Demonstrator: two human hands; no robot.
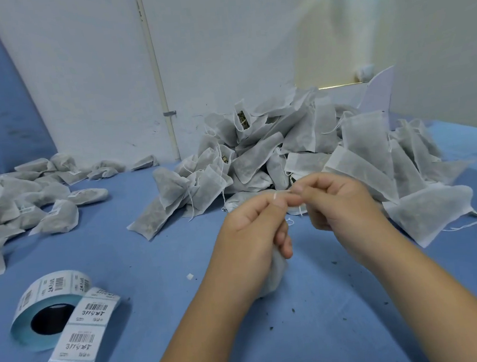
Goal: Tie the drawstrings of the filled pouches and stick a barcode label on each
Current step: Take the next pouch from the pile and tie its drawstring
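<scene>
A small grey filled pouch [274, 276] hangs below my left hand [254, 225], whose lower fingers curl round its neck. Both hands meet above it at the centre of the view. My right hand [334, 201] pinches the thin white drawstring [290, 221] against my left fingertips. A big heap of open filled pouches [301, 149] lies just behind the hands. A pile of labelled pouches [28, 199] lies at the left. The roll of barcode labels [50, 307] sits at the lower left, its strip trailing toward me.
A blue cloth [152, 260] covers the table, dotted with small dark crumbs and a white scrap [190, 277]. White wall panels [92, 78] stand close behind the piles. A white card [376, 93] leans at the back right.
</scene>
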